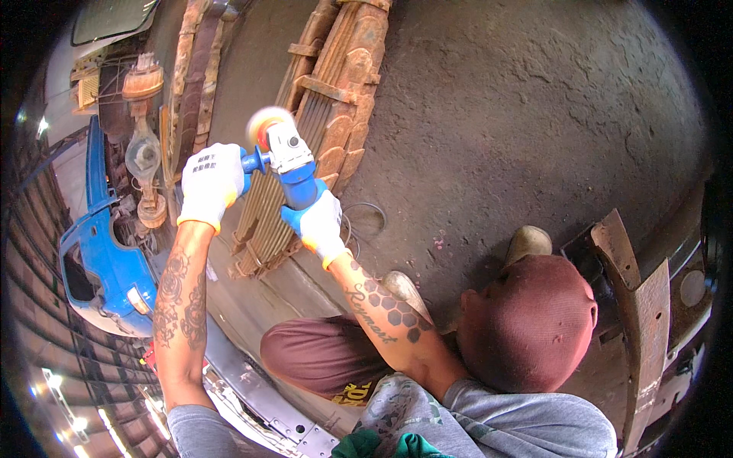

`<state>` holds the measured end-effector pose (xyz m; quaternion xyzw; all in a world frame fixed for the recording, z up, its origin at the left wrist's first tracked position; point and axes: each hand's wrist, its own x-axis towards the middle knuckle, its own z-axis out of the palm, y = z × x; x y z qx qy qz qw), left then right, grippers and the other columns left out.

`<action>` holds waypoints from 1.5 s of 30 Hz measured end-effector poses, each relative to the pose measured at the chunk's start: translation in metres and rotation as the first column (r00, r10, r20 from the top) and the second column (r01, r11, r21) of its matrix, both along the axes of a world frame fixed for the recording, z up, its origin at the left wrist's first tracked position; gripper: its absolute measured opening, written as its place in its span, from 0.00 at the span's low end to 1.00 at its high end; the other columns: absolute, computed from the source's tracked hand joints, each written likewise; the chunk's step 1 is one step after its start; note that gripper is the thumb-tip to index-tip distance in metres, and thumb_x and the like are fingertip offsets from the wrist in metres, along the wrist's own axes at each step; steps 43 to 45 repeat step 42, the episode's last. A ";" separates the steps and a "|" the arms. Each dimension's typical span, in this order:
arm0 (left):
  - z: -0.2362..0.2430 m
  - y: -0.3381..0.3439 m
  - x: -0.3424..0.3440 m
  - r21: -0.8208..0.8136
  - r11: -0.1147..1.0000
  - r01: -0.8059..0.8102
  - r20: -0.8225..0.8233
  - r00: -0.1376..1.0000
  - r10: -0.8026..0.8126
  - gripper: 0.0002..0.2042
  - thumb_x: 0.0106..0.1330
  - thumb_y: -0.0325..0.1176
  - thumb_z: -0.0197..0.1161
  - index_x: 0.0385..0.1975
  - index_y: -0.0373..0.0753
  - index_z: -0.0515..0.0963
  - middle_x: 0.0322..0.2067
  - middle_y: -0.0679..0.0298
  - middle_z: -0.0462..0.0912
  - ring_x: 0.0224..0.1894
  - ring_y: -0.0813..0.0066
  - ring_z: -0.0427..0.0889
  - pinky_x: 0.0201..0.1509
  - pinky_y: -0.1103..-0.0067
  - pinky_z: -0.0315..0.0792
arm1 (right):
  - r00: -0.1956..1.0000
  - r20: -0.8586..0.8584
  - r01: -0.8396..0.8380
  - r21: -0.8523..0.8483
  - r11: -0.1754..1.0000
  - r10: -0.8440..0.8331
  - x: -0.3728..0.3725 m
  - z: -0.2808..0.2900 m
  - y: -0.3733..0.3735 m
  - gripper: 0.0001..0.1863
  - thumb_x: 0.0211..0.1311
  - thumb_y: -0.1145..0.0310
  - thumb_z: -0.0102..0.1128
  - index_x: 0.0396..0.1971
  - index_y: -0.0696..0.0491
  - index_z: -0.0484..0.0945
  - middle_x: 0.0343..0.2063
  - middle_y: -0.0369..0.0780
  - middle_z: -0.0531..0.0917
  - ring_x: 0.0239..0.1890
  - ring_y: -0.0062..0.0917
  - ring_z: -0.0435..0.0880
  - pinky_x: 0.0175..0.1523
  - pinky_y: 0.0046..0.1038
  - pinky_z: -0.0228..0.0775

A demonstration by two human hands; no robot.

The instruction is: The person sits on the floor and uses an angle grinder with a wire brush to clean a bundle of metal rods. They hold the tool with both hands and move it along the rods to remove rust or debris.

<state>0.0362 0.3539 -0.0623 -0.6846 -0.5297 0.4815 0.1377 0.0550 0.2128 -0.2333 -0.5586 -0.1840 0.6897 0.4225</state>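
Observation:
An angle grinder point(290, 156) with a blue body and silver head is held in both my hands. My left hand point(210, 182), in a white and blue work glove, is closed round its blue side handle point(256, 161). My right hand point(321, 223), gloved alike, wraps round the rear of the body. The orange and pale disc point(269, 127) is blurred, as if spinning. Beneath and beyond the tool lies a rusty leaf spring pack point(336, 91), its long leaves stacked and clamped by metal bands. Whether the disc touches the metal I cannot tell.
More rusty springs point(200, 76) lie at the far left, beside an axle-like part point(142, 145). A blue vehicle panel point(111, 267) stands left of my arm. Curved metal plates point(645, 305) are at the right. My maroon-clad knee point(527, 328) rises near; rough floor point(534, 114) stretches ahead.

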 end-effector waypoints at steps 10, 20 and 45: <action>-0.003 0.007 0.004 0.039 0.998 -0.039 0.010 0.999 0.039 0.10 0.65 0.41 0.68 0.38 0.47 0.92 0.38 0.50 0.91 0.43 0.46 0.91 0.50 0.57 0.83 | 1.000 -0.008 0.003 0.003 1.000 -0.003 0.005 -0.002 0.005 0.29 0.42 0.56 0.83 0.44 0.55 0.83 0.38 0.51 0.91 0.43 0.48 0.92 0.51 0.46 0.83; -0.001 0.010 0.007 0.026 1.000 -0.002 0.021 1.000 0.002 0.09 0.64 0.38 0.66 0.36 0.45 0.91 0.36 0.50 0.91 0.41 0.48 0.92 0.49 0.59 0.84 | 1.000 -0.007 0.001 -0.003 1.000 -0.001 0.010 0.001 0.009 0.29 0.42 0.57 0.83 0.44 0.55 0.83 0.37 0.50 0.92 0.42 0.48 0.92 0.51 0.47 0.83; 0.001 0.013 0.017 0.004 1.000 0.022 -0.007 1.000 -0.022 0.08 0.63 0.36 0.66 0.35 0.46 0.91 0.34 0.50 0.91 0.40 0.50 0.92 0.48 0.60 0.84 | 0.999 -0.011 -0.039 -0.016 0.999 0.039 0.012 0.001 0.012 0.33 0.45 0.54 0.82 0.51 0.52 0.83 0.42 0.51 0.91 0.48 0.51 0.91 0.55 0.49 0.82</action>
